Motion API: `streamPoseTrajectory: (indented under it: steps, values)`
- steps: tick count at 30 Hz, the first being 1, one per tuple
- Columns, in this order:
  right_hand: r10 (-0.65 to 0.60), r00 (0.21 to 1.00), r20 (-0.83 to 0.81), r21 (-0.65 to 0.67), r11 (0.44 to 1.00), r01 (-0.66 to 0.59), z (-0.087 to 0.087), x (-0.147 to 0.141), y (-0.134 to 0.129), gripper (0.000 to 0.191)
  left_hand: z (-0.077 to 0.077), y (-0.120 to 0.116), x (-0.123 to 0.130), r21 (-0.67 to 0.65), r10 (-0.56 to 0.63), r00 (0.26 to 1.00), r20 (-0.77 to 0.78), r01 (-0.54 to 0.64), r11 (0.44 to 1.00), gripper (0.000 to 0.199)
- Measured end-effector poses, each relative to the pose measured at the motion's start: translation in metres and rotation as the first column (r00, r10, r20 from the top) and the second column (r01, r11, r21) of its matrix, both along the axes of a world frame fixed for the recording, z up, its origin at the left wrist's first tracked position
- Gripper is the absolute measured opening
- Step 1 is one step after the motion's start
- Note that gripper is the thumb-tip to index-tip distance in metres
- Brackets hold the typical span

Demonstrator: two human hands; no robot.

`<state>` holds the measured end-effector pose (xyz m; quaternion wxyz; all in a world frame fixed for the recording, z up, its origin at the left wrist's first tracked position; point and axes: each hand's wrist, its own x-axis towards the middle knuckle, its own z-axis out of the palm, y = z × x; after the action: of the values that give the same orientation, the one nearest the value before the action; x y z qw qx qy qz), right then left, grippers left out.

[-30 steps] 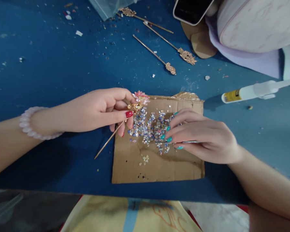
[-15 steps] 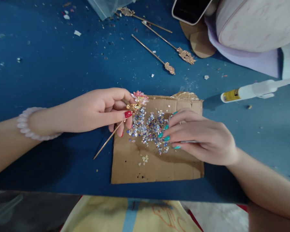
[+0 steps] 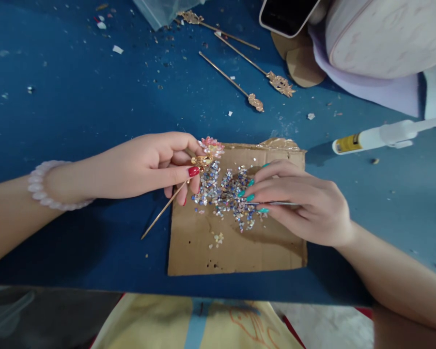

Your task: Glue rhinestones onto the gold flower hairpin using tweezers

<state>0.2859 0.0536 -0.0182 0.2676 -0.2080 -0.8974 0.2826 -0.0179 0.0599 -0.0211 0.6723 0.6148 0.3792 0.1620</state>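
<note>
Blue worktable (image 3: 76,111) bearing cardboard sheet (image 3: 236,252) strewn with small stones (image 3: 225,191); left hand (image 3: 145,165) pinching gold hairpin (image 3: 189,179) at its left edge, right hand (image 3: 298,203) closed on tweezers (image 3: 276,203) over the pile: best picking one stone, hairpin steady

light: even, fairly bright | shadows: soft, under both forearms, near side | glare: faint sheen far right | blur: slight overall | edges: wide-angle bending
</note>
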Motion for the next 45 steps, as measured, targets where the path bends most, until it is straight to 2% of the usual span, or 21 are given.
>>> streamPoseTrajectory:
  steps: [17,24,31,37,41,45]
  values:
    - [-0.139,0.990,-0.022,0.009,0.990,0.139,0.002,0.001,0.001,0.015,0.001,-0.001,0.001,0.030,0.006,1.000,-0.021,-0.006,1.000,0.011]
    - [-0.002,1.000,0.003,-0.014,1.000,0.002,0.003,0.006,0.003,0.009,0.001,0.000,0.001,0.027,0.005,0.998,-0.060,-0.003,1.000,0.014]
    - [0.137,0.990,0.013,-0.106,0.985,-0.135,0.015,0.013,0.006,0.005,0.001,-0.001,-0.002,0.019,-0.012,0.998,-0.060,0.013,1.000,0.009]
    - [0.372,0.928,-0.022,-0.303,0.882,-0.360,0.019,0.022,0.019,0.006,0.000,-0.001,-0.004,0.005,-0.010,0.996,-0.085,0.011,1.000,0.013]
    - [0.392,0.920,-0.019,-0.343,0.862,-0.374,0.015,0.027,0.026,0.005,0.001,-0.002,-0.005,-0.007,0.009,0.996,-0.084,-0.010,1.000,0.013]
    - [0.304,0.953,-0.015,-0.321,0.901,-0.293,0.008,0.027,0.026,0.005,0.001,-0.004,-0.006,-0.008,0.015,0.997,-0.081,-0.016,1.000,0.013]
